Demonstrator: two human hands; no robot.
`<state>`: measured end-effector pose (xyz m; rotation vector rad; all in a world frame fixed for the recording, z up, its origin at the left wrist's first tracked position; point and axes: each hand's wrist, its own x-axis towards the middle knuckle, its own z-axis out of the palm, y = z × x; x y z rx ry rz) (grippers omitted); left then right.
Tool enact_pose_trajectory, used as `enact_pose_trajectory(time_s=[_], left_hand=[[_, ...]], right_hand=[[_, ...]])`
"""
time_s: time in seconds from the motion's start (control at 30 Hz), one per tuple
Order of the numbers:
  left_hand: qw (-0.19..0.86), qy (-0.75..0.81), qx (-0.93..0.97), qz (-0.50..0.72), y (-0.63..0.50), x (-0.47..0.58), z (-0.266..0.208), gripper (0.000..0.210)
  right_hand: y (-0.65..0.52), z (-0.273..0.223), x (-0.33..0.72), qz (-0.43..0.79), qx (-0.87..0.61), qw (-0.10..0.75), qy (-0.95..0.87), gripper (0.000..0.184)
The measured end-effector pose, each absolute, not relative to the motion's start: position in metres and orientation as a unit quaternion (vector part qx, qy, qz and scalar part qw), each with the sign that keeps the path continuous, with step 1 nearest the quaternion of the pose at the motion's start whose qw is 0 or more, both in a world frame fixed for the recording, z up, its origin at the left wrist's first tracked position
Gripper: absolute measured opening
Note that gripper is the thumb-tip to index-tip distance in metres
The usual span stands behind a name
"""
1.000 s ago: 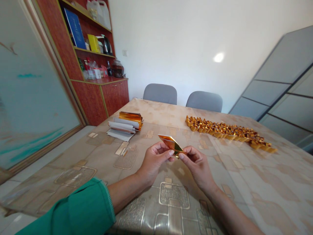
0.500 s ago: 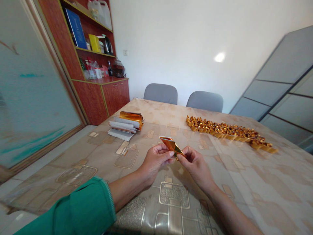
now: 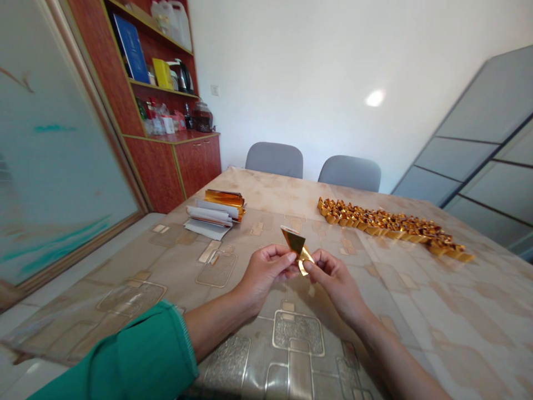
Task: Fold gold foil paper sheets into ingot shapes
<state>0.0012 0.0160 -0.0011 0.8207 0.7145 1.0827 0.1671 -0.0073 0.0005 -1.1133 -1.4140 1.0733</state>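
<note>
A partly folded piece of gold foil paper is held above the table, between both hands. My left hand pinches its left side between thumb and fingers. On the other side, my right hand grips the lower right corner, with the thumb in front. The upper part of the paper stands up as a flat, dark gold flap, and a bright strip bends down near the right thumb. The fingertips behind the paper are hidden.
Stacked gold and white foil sheets lie at the left of the patterned table. A long row of folded gold pieces runs along the right. Two grey chairs stand behind, and a red-brown cabinet at the left.
The paper's upper flap has turned more upright, and a bright strip now shows bent down beside the right thumb. Both hands keep nearly the same place.
</note>
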Motion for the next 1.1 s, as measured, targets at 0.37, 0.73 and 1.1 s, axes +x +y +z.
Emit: enact_pose_trajectory(time_s=[0.37, 0.73, 1.1], left_hand=[[0.709, 0.316, 0.353, 0.522, 0.0158, 0.0051, -0.0018, 0.035], [0.726, 0.314, 0.314, 0.525, 0.0172, 0.0069, -0.0036, 0.035], [0.545, 0.335, 0.540, 0.547, 0.0215, 0.0021, -0.0054, 0.010]], right_hand=[[-0.0087, -0.0001, 0.1654, 0.476, -0.434, 0.495, -0.583, 0.037], [-0.0073, -0.0061, 0.1615, 0.480, -0.418, 0.494, -0.593, 0.037], [-0.0100, 0.0001, 0.1635, 0.486, -0.447, 0.518, -0.543, 0.037]])
